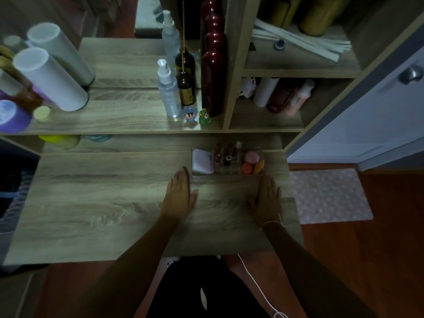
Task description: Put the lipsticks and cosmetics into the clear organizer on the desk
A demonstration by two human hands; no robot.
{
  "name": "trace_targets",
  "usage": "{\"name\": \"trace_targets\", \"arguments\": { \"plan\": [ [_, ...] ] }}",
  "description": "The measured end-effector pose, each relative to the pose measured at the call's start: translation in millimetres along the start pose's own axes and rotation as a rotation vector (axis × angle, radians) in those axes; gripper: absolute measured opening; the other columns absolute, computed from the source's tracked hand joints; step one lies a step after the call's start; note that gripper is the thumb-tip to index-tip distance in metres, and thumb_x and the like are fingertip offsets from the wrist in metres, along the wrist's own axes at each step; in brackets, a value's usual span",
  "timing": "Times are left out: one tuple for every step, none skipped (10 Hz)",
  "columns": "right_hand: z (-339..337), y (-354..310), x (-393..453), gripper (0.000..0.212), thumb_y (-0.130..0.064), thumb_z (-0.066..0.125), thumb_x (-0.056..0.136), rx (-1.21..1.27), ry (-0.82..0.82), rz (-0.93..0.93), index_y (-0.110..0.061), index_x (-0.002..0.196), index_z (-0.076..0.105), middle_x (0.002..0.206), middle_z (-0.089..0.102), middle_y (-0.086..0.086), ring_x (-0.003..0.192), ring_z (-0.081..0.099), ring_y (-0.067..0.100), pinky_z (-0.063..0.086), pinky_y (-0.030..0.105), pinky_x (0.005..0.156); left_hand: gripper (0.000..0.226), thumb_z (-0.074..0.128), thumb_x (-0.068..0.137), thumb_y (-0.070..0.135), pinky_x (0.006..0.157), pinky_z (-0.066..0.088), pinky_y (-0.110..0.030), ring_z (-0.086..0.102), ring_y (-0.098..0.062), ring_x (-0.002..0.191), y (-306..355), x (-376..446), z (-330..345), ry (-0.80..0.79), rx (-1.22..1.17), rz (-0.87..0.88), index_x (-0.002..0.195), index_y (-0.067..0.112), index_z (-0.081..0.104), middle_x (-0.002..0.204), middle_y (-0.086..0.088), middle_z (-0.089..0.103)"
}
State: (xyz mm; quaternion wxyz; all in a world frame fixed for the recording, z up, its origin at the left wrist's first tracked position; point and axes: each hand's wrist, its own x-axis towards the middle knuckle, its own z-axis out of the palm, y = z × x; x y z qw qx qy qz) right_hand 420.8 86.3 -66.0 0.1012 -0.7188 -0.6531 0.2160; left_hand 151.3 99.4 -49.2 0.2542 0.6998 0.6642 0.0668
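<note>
The organizer [227, 161] looks full: compact, lipsticks [226, 154], sponges inside. Both hands, left hand [180, 193] and right hand [266, 198], lie flat, fingers open and empty; the bench [103, 203] holds nothing loose.

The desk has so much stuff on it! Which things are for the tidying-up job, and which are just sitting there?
For the job:
- clear organizer
- white compact
- lipsticks
- makeup sponges
- left hand and right hand, both flat on the desk, empty

Just sitting there:
- spray bottle
- brown bottle
- dark red bottle
- two small figurines
- white tube
</note>
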Motion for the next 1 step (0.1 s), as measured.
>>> {"name": "trace_targets", "arguments": {
  "plan": [
    [9.2,-1.8,-12.5,0.07,-0.035,0.045,0.096,-0.035,0.055,0.071,-0.003,0.148,0.01,0.157,0.017,0.019,0.147,0.009,0.031,0.005,0.05,0.12,0.069,0.029,0.098,0.044,0.121,0.007,-0.044,0.001,-0.027,0.147,-2.0,-15.5,9.3,-0.02,0.079,-0.018,0.147,0.006,-0.001,0.159,-0.017,0.001]
  ]
}}
